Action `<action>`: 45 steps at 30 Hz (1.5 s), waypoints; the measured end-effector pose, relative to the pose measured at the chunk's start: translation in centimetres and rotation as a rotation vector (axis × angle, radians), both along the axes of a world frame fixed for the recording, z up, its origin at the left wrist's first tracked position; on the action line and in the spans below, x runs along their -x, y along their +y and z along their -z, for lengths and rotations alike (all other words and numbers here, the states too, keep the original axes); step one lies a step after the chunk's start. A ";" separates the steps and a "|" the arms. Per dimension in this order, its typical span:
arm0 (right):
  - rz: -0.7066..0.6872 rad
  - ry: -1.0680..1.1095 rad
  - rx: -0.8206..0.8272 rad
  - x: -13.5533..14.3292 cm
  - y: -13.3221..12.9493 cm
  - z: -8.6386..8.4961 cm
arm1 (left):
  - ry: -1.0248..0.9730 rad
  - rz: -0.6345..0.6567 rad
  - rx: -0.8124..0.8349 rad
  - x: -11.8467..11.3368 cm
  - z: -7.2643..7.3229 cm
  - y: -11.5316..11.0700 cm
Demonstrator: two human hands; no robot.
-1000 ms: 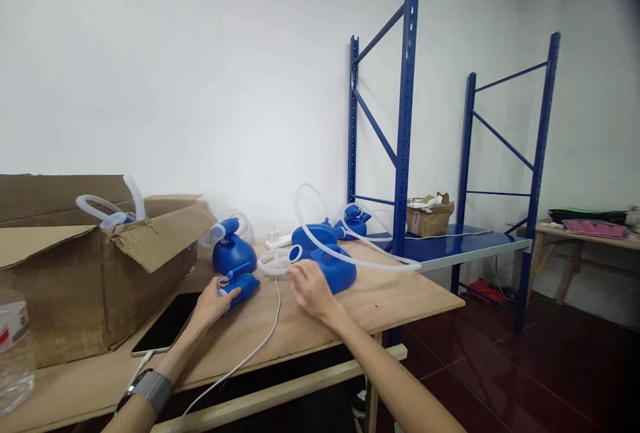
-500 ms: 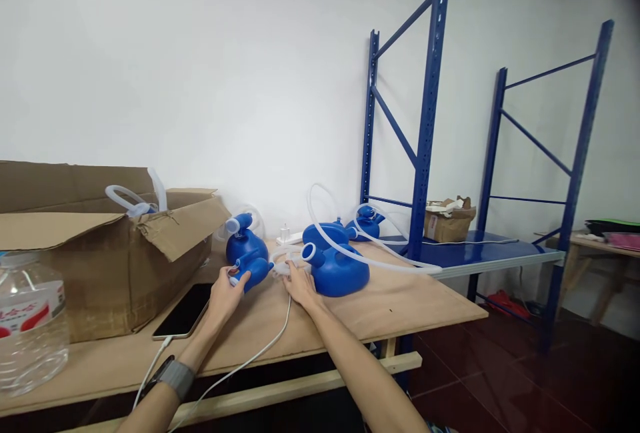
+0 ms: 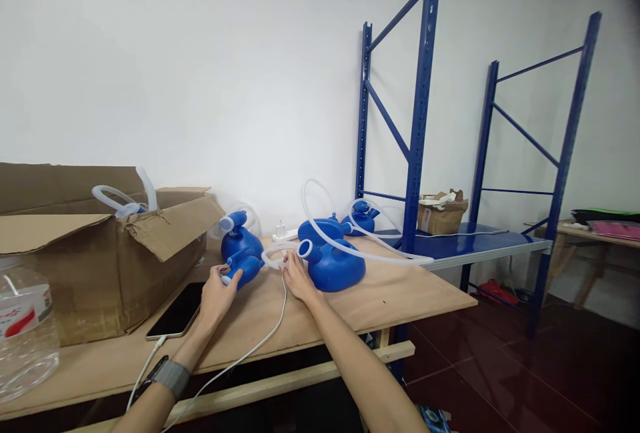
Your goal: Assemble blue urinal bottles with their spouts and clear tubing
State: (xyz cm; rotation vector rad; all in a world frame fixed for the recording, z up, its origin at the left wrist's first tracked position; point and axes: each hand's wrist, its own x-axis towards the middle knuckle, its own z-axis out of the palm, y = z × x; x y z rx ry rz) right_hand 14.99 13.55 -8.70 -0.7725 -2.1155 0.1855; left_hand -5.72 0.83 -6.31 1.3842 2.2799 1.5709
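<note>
My left hand point(image 3: 220, 293) is closed round a small blue plastic funnel-shaped piece point(image 3: 246, 271) with a pale opening. Its narrow tip points right, toward a coiled clear tube point(image 3: 273, 256). The fingers of my right hand point(image 3: 299, 274) pinch that tube near its coil; the exact grip is partly hidden. Just right of this hand lies a blue bottle point(image 3: 340, 266) with a wide, white-rimmed mouth. A second blue bottle point(image 3: 241, 243) stands behind my left hand. Further back are another blue bottle point(image 3: 320, 229) and one more blue bottle point(image 3: 360, 221) with long pale tubes.
An open cardboard box point(image 3: 100, 279) with tubing inside stands at left, behind a clear water bottle point(image 3: 23, 326). A phone point(image 3: 176, 311) on a white cable lies on the wooden table point(image 3: 390, 306). Blue metal shelving point(image 3: 420, 106) rises at right, holding a small carton point(image 3: 443, 214).
The view has shifted slightly. The coiled tube by my right hand now lies nearer the front, its loop more visible. My left hand still holds the blue piece.
</note>
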 end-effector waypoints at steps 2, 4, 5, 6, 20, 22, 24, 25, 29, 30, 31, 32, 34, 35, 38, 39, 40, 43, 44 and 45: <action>0.001 0.068 0.029 0.1 0.3 0.1 | -0.005 0.000 -0.002 0.0 -0.1 -0.1; 0.026 0.122 0.069 0.2 0.6 0.1 | -0.002 -0.004 -0.001 -0.1 -0.1 -0.1; 0.032 0.140 0.083 0.2 0.6 0.1 | 0.002 -0.008 0.006 -0.1 -0.1 -0.1; 0.032 0.150 0.094 0.2 0.6 0.1 | 0.007 -0.011 0.017 0.0 -0.1 -0.1; -0.134 0.156 0.047 0.1 0.0 -0.9 | 0.030 -0.117 -0.016 0.0 -0.4 -0.5; -0.175 0.140 0.052 0.1 -0.2 -0.9 | 0.058 -0.119 -0.045 0.0 -0.3 -0.5; -0.210 0.101 0.044 0.2 -0.4 -0.9 | 0.103 -0.114 -0.041 -0.1 -0.1 -0.5; -0.225 0.075 0.036 0.2 -0.6 -0.8 | 0.128 -0.111 -0.022 -0.1 0.0 -0.6; -0.254 -0.034 -0.011 0.1 -1.2 -0.5 | 0.205 -0.111 0.069 -0.3 0.2 -0.8; -0.246 -0.057 -0.025 0.0 -1.3 -0.4 | 0.219 -0.111 0.082 -0.2 0.2 -0.7; -0.231 -0.082 -0.042 -0.1 -1.4 -0.4 | 0.231 -0.108 0.093 -0.2 0.3 -0.7; -0.208 -0.107 -0.057 -0.1 -1.4 -0.4 | 0.241 -0.104 0.105 -0.1 0.3 -0.6; -0.142 -0.160 -0.064 -0.2 -1.5 -0.5 | 0.256 -0.092 0.137 0.0 0.5 -0.5; -0.101 -0.181 -0.049 -0.3 -1.6 -0.5 | 0.262 -0.087 0.153 0.1 0.6 -0.4; -0.046 -0.223 0.019 -0.5 -2.6 -0.9 | 0.321 -0.114 0.174 0.0 1.0 -0.3; -0.072 -0.222 0.013 -0.7 -3.3 -1.1 | 0.362 -0.134 0.159 -0.1 1.1 -0.4; -0.114 -0.210 -0.021 -1.1 -4.0 -1.5 | 0.409 -0.154 0.132 -0.3 1.2 -0.4; -0.186 -0.113 -0.199 -3.3 -6.1 -3.3 | 0.548 -0.166 0.022 -0.9 1.0 -0.6; -0.149 -0.074 -0.238 -4.4 -6.4 -4.2 | 0.588 -0.153 -0.004 -1.2 0.8 -0.6; -0.085 -0.038 -0.249 -5.7 -6.4 -5.0 | 0.627 -0.130 -0.018 -1.4 0.4 -0.6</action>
